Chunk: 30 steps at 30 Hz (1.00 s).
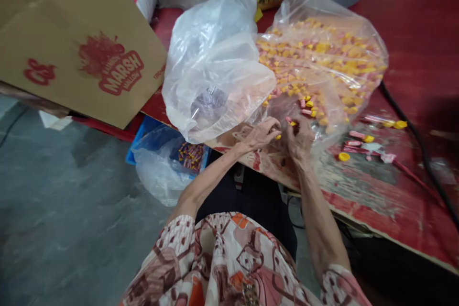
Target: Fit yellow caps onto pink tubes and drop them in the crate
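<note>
Pink tube (289,120) with a yellow end lies at the fingertips of the right hand (301,141), just beyond them and slightly to their left. Its long axis slants from far left to near right, the yellow end nearer the palm. The right hand is the nearer; its thumb and fingers are closed in a pinch on the tube. The left hand (263,134) is just beside, to the left, fingers bent and pinching a small yellow cap (278,137). Both hands are above the near edge of the red table (405,196). The clear bag (322,50) of similar tubes lies ahead; a whitish bag (215,24) stands ahead of the left hand.
</note>
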Motion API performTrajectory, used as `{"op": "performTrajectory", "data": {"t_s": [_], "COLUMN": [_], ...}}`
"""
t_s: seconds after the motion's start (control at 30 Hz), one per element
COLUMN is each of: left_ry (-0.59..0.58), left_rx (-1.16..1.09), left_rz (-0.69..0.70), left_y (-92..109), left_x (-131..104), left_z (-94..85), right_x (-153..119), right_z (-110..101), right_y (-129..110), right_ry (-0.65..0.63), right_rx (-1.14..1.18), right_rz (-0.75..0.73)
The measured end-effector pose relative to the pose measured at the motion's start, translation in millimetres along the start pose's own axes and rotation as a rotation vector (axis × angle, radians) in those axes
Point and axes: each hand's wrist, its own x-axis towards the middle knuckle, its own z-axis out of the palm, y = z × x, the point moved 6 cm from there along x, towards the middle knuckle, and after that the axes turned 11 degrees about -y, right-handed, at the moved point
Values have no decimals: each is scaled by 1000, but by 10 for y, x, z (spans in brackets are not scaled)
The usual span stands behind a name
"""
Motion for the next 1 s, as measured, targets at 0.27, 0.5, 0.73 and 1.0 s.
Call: {"op": "performTrajectory", "data": {"t_s": [0.27,0.5,0.73,1.0], "left_ry": [377,682,733,95], "left_rx": [229,112,152,54], "left_rz": [-201,-398,-309,-25], "left_y": [-366,-994,-624,48], "left_x": [-647,-944,-1226,-880], "left_z": [-325,-1197,-638,651], "right_x": [-226,-198,-168,-194], "right_z": [71,99,101,37], "right_y": [-25,8,52,75], "right_ry": [0,15,-13,33], "right_rx": [-10,-72,-75,-11], "right_rz": [-2,-2,9,55]}}
